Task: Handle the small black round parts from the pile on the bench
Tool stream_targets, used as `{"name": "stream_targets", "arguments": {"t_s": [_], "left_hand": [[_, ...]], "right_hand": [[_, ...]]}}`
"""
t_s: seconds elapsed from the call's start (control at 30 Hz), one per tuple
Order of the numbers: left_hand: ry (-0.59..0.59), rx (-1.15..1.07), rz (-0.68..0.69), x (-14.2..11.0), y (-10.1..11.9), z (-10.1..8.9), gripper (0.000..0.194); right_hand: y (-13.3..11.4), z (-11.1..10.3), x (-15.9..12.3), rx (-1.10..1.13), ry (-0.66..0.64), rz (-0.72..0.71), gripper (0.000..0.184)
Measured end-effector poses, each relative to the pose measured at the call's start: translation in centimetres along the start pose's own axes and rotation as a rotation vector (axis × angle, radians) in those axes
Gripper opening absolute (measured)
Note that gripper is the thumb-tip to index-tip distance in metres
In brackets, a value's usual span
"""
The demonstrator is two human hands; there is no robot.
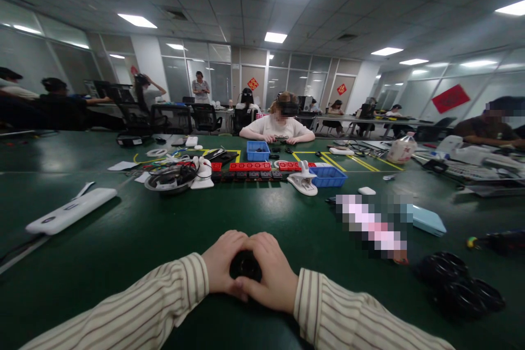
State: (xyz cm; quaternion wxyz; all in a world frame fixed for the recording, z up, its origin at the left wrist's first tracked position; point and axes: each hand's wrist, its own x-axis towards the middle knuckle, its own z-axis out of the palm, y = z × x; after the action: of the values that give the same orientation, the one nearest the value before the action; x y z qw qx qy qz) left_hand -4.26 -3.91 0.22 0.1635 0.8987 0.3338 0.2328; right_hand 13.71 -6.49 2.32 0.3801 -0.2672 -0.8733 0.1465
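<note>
Close to me over the green table, both hands are wrapped around a black, round, hollow-looking piece (245, 267); its exact kind I cannot make out. My left hand (221, 261) curves around its left side, and my right hand (275, 273) covers the right side. At the top the fingers of both hands meet, and the thumbs close in at the bottom. Only the dark middle of the piece shows between them. Several black ring-like, cup-shaped parts (459, 284) lie at the right, slightly blurred.
A white power strip (71, 211) lies left. Ahead are a bowl of cables (170, 178), red and black blocks (250, 167), a white clip stand (303, 179) and a blue tray (328, 176). A light-blue box (426, 220) lies right. Across the table sits a person (276, 126).
</note>
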Motion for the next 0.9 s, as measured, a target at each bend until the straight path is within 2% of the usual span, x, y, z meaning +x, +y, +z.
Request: {"name": "stream_targets", "arguments": {"t_s": [0.13,0.23,0.37,0.57,0.63,0.7,0.77,0.9], "left_hand": [[-0.028,0.057,-0.015,0.1,0.4,0.0,0.054],[-0.025,0.04,-0.011,0.1,0.2,0.2,0.038],[-0.075,-0.01,0.028,0.2,-0.1,0.3,0.034],[-0.146,-0.017,0.077,0.2,-0.6,0.3,0.022],[-0.133,-0.028,0.072,0.1,-0.7,0.3,0.029],[-0.106,-0.052,0.054,0.1,-0.7,0.2,0.045],[-0.091,-0.068,0.042,0.1,-0.5,0.1,0.055],[-0.034,0.001,0.021,0.1,0.1,-0.2,0.065]], "right_hand": [[0.3,0.5,-0.1,-0.127,-0.051,0.123,0.03],[0.3,0.5,0.0,-0.13,-0.096,0.116,0.02],[0.1,0.2,0.1,-0.023,-0.109,0.007,0.013],[0.2,0.1,0.1,0.089,-0.111,-0.234,0.02],[0.1,0.0,0.1,0.092,-0.101,-0.249,0.022],[0.0,-0.1,0.0,0.081,-0.091,-0.218,0.024],[0.0,-0.2,0.0,0.052,-0.069,-0.151,0.026],[0.1,0.1,-0.1,-0.067,0.009,0.044,0.035]]}}
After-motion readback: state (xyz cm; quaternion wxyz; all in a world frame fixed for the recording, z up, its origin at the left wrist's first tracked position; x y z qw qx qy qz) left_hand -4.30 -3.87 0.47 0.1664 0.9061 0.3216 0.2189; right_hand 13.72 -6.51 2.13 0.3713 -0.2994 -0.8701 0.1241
